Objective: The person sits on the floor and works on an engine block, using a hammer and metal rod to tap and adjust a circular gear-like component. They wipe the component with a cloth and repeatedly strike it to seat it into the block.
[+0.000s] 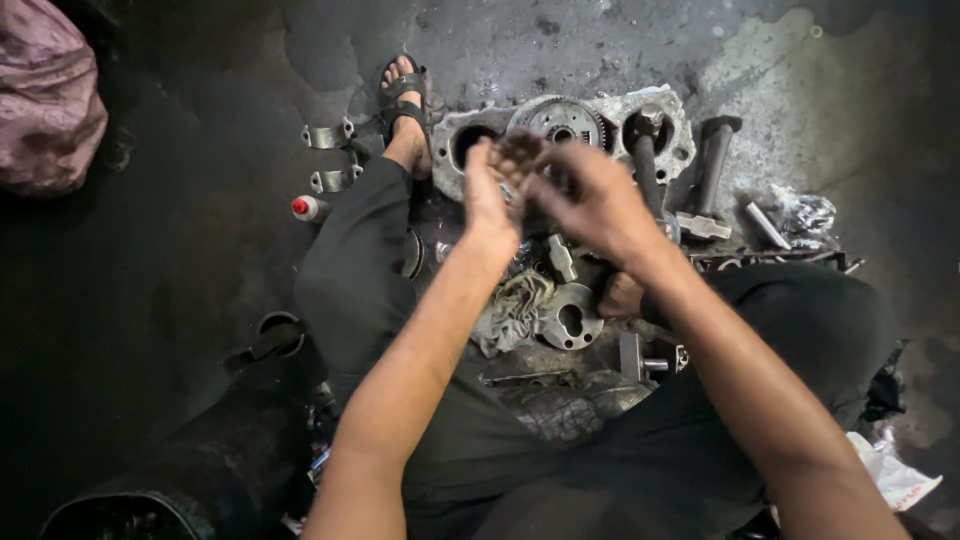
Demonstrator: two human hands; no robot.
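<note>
A small dark greasy part is held up between both hands, above the grey gear housing that lies on the stained floor. The fingers of the left hand are extended almost straight and pressed flat against the part's left side, while the fingers of the right hand are curled closed around its right side and underside; its exact shape cannot be told, as motion blur obscures it. A toothed gear is seated in the housing just behind the fingertips, and a flanged metal plate lies beside a rag below the wrists.
</note>
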